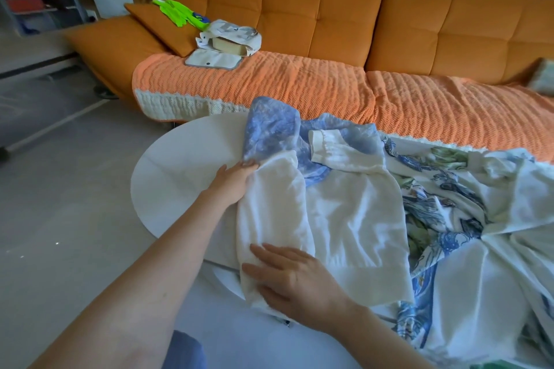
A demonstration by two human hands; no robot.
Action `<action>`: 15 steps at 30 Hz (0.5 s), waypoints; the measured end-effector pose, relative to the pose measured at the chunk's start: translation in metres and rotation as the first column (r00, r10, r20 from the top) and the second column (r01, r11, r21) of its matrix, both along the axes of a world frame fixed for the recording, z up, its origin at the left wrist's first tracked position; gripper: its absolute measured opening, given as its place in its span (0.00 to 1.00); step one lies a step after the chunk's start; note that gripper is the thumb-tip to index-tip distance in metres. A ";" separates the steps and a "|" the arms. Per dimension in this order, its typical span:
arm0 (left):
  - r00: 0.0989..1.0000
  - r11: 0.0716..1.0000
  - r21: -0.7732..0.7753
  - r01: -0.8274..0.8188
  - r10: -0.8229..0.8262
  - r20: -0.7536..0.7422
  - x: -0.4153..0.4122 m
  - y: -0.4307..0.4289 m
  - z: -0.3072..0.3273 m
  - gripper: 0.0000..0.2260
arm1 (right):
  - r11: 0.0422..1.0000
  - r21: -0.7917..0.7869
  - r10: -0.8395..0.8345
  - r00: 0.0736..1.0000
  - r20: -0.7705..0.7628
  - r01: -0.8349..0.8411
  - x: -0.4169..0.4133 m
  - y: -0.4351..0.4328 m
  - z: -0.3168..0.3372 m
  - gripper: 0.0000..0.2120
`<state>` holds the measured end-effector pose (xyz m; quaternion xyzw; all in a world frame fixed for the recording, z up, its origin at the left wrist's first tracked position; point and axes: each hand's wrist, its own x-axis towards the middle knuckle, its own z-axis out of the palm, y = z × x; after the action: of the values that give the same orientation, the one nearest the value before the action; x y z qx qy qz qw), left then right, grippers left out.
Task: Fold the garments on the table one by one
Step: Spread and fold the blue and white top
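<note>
Garment point(344, 219) runs lengthwise from right grip point(295, 277) to left grip point(235, 178). Left pinches its end; right presses flat, fingers straight.

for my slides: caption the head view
On the table, left hand grips a white garment, right hand presses it flat.

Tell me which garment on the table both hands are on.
The plain white garment: the left hand grips its far edge, the right hand presses its near end. The blue garment lies behind it, the floral one to its right.
</note>
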<state>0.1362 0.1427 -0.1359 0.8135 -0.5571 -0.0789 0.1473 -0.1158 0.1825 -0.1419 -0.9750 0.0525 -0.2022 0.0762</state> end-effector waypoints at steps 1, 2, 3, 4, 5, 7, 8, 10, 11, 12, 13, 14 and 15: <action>1.000 1.000 -0.003 0.010 -0.010 0.000 0.000 -0.001 -0.002 0.23 | 1.000 -0.007 0.011 0.999 0.053 -0.011 0.000 0.000 0.000 0.13; 1.000 1.000 -0.001 0.017 -0.017 -0.007 0.001 -0.003 -0.003 0.23 | 1.000 -0.015 0.015 0.996 0.087 -0.014 0.000 0.000 0.000 0.11; 0.999 1.000 -0.003 0.023 -0.023 -0.023 0.002 -0.004 -0.002 0.23 | 1.000 -0.027 0.012 0.996 0.093 -0.009 -0.002 0.001 -0.001 0.12; 0.998 1.000 -0.008 0.026 -0.027 -0.048 0.004 -0.005 -0.001 0.23 | 0.999 -0.043 -0.001 0.998 0.063 0.004 -0.003 0.002 -0.003 0.15; 0.997 0.999 -0.014 0.029 -0.029 -0.066 0.005 -0.006 0.001 0.23 | 0.998 -0.062 -0.025 1.000 -0.002 0.025 -0.005 0.004 -0.005 0.23; 0.998 1.000 -0.019 0.022 -0.023 -0.057 0.007 -0.006 0.006 0.23 | 0.992 -0.114 -0.065 0.994 -0.092 0.054 -0.006 0.007 -0.009 0.35; 0.999 1.000 -0.021 0.017 -0.018 -0.042 0.009 -0.006 0.006 0.24 | 0.988 -0.143 -0.070 0.993 -0.097 0.056 -0.005 0.008 -0.011 0.34; 1.000 1.000 -0.009 0.010 -0.010 -0.026 0.012 -0.005 0.005 0.25 | 0.989 -0.141 -0.061 0.997 -0.040 0.055 -0.001 0.009 -0.011 0.23; 1.000 1.000 0.005 0.018 -0.018 -0.020 0.012 -0.004 0.004 0.26 | 0.992 -0.114 -0.047 0.999 0.022 0.049 -0.001 0.010 -0.009 0.16; 1.000 0.999 0.015 0.028 -0.028 -0.005 0.011 -0.003 0.003 0.26 | 0.996 -0.080 -0.027 0.996 0.086 0.034 0.000 0.011 -0.006 0.12; 0.999 0.999 0.029 0.036 -0.036 0.012 0.009 -0.002 0.005 0.26 | 0.999 -0.036 0.000 0.990 0.141 0.005 -0.001 0.014 -0.002 0.11; 0.999 0.998 0.041 0.045 -0.046 0.028 0.007 -0.002 0.007 0.25 | 1.000 0.001 0.029 0.982 0.185 -0.030 -0.003 0.016 0.001 0.11; 0.998 0.998 0.049 0.047 -0.049 0.037 0.005 -0.002 0.010 0.24 | 0.998 0.028 0.055 0.975 0.216 -0.062 -0.005 0.016 0.005 0.11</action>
<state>0.1411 0.1411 -0.1264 0.8045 -0.5772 -0.0805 0.1149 -0.1212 0.1990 -0.1372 -0.9471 0.0188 -0.3031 0.1040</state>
